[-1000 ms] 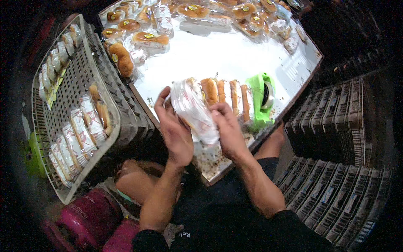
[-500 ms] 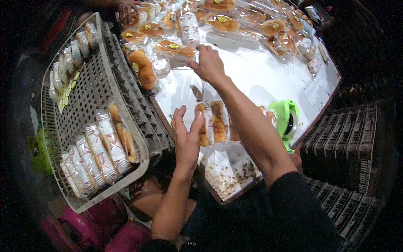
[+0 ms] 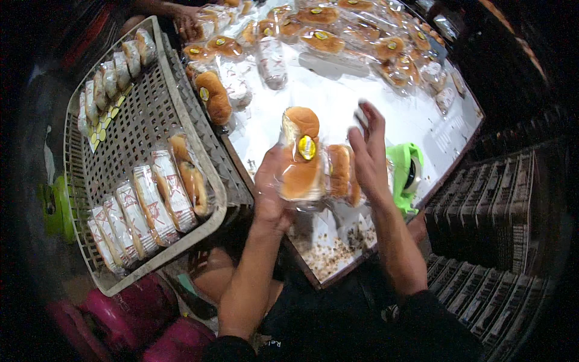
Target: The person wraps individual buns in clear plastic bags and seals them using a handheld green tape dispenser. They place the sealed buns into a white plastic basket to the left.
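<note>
Two rows of wrapped buns (image 3: 151, 199) sit in the grey basket (image 3: 148, 108) on my left, with a yellow patterned sheet (image 3: 108, 127) between them. Those look done to me. I think the work is only part way, because a big heap of wrapped buns (image 3: 319, 41) lies at the far side of the white bench (image 3: 325, 84). Another person's hand (image 3: 186, 23) reaches in at the top left, by that heap.

Next to the right, I have the left hand (image 3: 269, 184) closed on one wrapped bun (image 3: 301, 175). The bun looks to be held up over the near part of the bench. Its brown top and yellow sticker (image 3: 307, 148) face the camera. The left arm comes up from the bottom edge, and most of the fingers hide behind the bun.

Just beside it, a short row of buns (image 3: 339, 172) stands on the bench. At the right of this row is the right hand (image 3: 371, 160). It is open and has nothing in it, with the fingers up and a bit blurry. I can't tell if it touches the row. A green tape holder (image 3: 401, 172) stands just past it, and dark crates (image 3: 482, 193) are piled beyond the bench.
</note>
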`<action>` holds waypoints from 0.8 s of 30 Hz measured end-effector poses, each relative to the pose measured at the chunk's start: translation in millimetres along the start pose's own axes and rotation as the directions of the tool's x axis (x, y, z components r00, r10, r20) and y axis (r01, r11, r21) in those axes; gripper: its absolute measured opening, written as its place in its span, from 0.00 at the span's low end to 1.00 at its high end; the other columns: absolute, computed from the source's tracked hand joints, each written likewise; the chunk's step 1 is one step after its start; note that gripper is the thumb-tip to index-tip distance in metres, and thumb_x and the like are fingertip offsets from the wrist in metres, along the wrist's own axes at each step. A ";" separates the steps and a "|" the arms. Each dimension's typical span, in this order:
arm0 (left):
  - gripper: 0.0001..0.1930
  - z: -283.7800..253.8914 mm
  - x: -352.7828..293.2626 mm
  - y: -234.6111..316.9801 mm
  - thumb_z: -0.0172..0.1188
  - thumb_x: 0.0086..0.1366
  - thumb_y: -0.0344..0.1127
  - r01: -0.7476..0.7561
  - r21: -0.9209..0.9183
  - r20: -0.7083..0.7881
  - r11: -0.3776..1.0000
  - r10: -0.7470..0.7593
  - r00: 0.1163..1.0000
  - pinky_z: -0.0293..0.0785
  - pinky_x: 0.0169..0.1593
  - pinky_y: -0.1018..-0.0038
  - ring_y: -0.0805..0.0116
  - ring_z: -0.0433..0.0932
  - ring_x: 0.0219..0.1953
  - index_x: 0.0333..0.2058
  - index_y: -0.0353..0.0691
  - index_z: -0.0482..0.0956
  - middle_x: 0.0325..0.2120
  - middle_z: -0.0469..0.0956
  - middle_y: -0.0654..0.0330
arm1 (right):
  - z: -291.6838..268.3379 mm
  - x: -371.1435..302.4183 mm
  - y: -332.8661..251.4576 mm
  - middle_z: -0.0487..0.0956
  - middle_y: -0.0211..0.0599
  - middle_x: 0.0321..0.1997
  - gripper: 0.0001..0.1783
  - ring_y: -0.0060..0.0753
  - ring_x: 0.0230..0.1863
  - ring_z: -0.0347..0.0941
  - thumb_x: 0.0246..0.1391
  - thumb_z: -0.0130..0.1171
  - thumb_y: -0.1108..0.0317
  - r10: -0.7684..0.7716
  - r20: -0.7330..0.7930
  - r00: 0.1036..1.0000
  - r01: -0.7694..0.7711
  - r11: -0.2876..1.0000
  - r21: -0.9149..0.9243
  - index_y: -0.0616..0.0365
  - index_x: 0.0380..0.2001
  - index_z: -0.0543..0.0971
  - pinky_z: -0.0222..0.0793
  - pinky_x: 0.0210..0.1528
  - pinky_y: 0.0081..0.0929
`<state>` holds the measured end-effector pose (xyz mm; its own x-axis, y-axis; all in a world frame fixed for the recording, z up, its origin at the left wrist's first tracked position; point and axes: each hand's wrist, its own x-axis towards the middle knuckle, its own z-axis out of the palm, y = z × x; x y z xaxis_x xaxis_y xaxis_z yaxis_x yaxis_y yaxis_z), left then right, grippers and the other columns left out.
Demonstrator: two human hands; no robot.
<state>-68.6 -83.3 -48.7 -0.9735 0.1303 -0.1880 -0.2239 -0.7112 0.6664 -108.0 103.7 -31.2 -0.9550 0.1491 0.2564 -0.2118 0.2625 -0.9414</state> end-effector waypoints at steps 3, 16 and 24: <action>0.24 32.3 -13.8 -17.7 0.63 0.63 0.32 0.011 0.343 0.156 0.939 -0.069 0.985 0.75 0.52 0.74 0.69 0.78 0.48 0.57 0.33 0.72 0.46 0.79 0.56 | -25.5 -71.9 7.6 0.66 0.49 0.65 0.36 0.41 0.66 0.63 0.67 0.52 0.55 0.338 0.049 0.940 -0.333 0.873 0.357 0.61 0.69 0.53 0.62 0.66 0.38; 0.16 99.3 -72.5 -34.5 0.50 0.75 0.45 -0.744 0.468 0.487 0.476 0.564 0.667 0.66 0.56 0.66 0.62 0.71 0.47 0.41 0.34 0.70 0.42 0.71 0.53 | -61.6 -126.3 -78.3 0.73 0.45 0.42 0.15 0.43 0.45 0.71 0.62 0.59 0.59 -0.506 -0.210 0.837 0.500 0.862 -0.081 0.59 0.44 0.74 0.67 0.51 0.37; 0.10 96.2 -76.0 -41.5 0.47 0.76 0.36 -0.606 0.422 0.195 0.675 0.585 0.787 0.72 0.44 0.75 0.72 0.74 0.32 0.37 0.36 0.67 0.28 0.74 0.60 | -55.8 -127.2 -79.5 0.75 0.39 0.45 0.04 0.28 0.46 0.72 0.66 0.52 0.73 -0.147 -0.269 0.952 0.191 0.970 0.147 0.61 0.40 0.72 0.68 0.53 0.28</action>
<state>10.1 2.8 7.4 -0.9065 -0.1791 0.3823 0.4188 -0.2674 0.8678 41.9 117.1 23.2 -0.8223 0.3594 0.4412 -0.4188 0.1428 -0.8968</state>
